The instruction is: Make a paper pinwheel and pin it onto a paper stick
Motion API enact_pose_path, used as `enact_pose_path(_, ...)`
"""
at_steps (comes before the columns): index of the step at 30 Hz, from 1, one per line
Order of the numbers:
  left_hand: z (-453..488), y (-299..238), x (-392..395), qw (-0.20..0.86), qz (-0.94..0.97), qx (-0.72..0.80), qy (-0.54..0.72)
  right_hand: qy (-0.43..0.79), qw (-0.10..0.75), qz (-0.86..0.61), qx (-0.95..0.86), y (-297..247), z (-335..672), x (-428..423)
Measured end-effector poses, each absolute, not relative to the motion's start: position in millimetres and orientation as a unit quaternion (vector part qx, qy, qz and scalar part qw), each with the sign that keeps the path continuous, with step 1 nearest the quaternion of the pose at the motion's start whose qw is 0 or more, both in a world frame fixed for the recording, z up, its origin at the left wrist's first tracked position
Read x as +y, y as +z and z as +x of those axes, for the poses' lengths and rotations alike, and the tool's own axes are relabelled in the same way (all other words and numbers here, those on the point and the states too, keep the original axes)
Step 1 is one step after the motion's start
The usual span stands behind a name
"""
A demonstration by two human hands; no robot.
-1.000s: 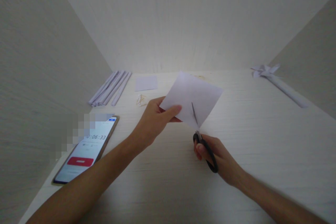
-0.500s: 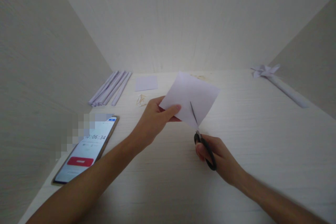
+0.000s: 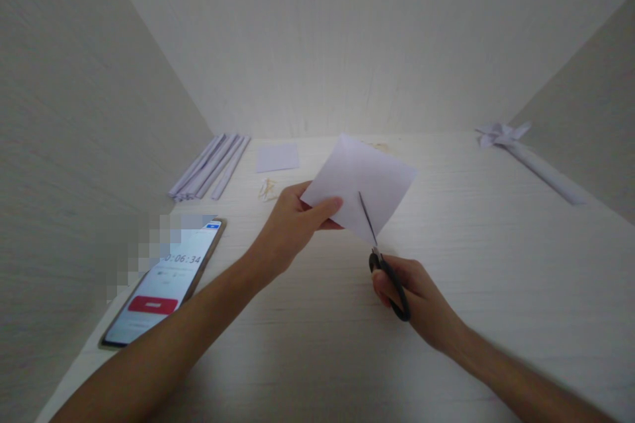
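paper [image 3: 370, 175]: white, squarish, blade seemingly in it | left hand [image 3: 288, 231] pinches corner | right hand [image 3: 419, 301] grips scissors [image 3: 384, 268]

You have one paper sheet [image 3: 370, 178], one smaller paper square [image 3: 278, 157], one pair of scissors [image 3: 377, 254], one phone [image 3: 163, 284], one paper pinwheel [image 3: 500, 134], and rolled paper sticks [image 3: 208, 166], bunched too tightly to count.

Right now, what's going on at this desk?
A person's left hand pinches a white paper square above the desk, while the right hand works black-handled scissors into its lower corner. A phone showing a timer lies at left, rolled paper strips behind it, a paper pinwheel far right.
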State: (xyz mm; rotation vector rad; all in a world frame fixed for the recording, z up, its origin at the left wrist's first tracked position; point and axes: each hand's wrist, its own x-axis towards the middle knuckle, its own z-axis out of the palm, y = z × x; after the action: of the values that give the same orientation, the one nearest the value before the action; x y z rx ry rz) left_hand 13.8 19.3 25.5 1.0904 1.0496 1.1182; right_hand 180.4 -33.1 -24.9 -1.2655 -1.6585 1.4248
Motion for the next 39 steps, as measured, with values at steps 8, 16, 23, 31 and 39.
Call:
enact_pose_path(8,14,25,20,0.591,0.466,0.449,0.481,0.539,0.302,-0.479,-0.623,-24,180,-34)
enact_pose_path(16,13,23,21,0.596,0.468,0.437,0.485,0.544,0.307,-0.479,-0.617,-25,180,-34)
enact_pose_path(23,14,24,21,0.593,0.459,0.443,0.491,0.551,0.309,-0.483,-0.606,-24,179,-33)
enact_pose_path(31,14,18,21,0.514,0.448,0.499,0.534,0.566,0.292,-0.46,-0.619,-22,175,-34)
enact_pose_path(39,2,12,42,0.431,0.421,0.484,0.635,0.555,0.301,-0.466,-0.62,-25,176,-30)
